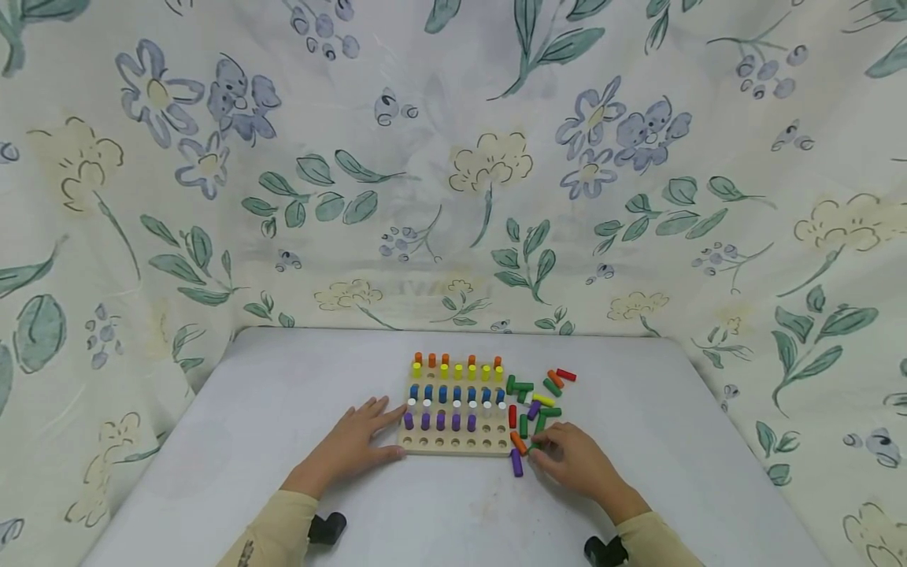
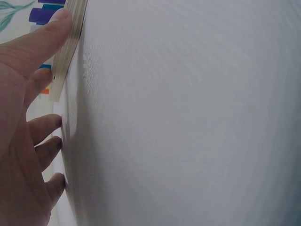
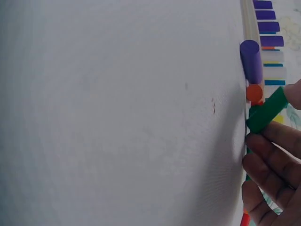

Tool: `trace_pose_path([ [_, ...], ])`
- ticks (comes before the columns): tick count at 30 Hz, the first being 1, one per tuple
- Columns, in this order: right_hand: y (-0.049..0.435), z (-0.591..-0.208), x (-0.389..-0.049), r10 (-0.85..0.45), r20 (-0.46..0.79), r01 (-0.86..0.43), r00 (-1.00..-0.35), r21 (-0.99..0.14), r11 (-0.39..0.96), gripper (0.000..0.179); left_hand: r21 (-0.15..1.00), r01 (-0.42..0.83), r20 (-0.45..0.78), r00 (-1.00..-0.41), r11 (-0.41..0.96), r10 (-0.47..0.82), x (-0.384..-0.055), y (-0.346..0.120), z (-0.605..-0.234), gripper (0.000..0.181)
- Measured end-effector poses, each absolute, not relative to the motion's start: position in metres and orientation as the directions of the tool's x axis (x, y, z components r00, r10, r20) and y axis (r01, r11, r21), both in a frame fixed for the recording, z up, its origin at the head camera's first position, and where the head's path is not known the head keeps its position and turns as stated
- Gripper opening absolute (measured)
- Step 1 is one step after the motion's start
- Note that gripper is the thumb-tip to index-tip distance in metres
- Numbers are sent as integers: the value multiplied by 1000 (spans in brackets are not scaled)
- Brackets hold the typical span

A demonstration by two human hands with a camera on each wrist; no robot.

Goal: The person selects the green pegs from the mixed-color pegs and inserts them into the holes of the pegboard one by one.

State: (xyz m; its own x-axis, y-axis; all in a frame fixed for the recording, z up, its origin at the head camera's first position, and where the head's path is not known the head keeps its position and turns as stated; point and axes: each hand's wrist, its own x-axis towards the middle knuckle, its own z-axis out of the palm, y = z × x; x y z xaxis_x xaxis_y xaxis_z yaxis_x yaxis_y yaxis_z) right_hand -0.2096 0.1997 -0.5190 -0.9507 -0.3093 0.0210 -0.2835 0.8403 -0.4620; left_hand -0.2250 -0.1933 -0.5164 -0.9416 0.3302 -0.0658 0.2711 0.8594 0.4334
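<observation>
Green peg (image 3: 266,116) (near board edge (image 3: 249,28))

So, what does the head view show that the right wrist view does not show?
Only the head view shows the left hand resting flat on the table against the pegboard's left edge, the board's full rows of orange, yellow, blue, white and purple pegs, and the floral cloth behind. Only the right wrist view shows plainly that the right hand's fingers pinch a green peg. Both show the right hand, the loose purple peg and the loose orange peg beside the board.
</observation>
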Motion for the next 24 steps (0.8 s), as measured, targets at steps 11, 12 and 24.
trace_pose_path([
  [11,205,-523,-211,-279,50,-257,-959,-571,779,20,437,269,-57,-944,858,325,-222,-192,-515,80],
  [12,205,-523,-211,-269,46,-245,-962,-579,778,19,438,270,-57,-944,857,326,-222,-192,-516,80],
  [24,206,-529,-214,-193,52,-182,-980,-632,754,13,427,277,-49,-943,860,328,-223,-193,-517,80],
])
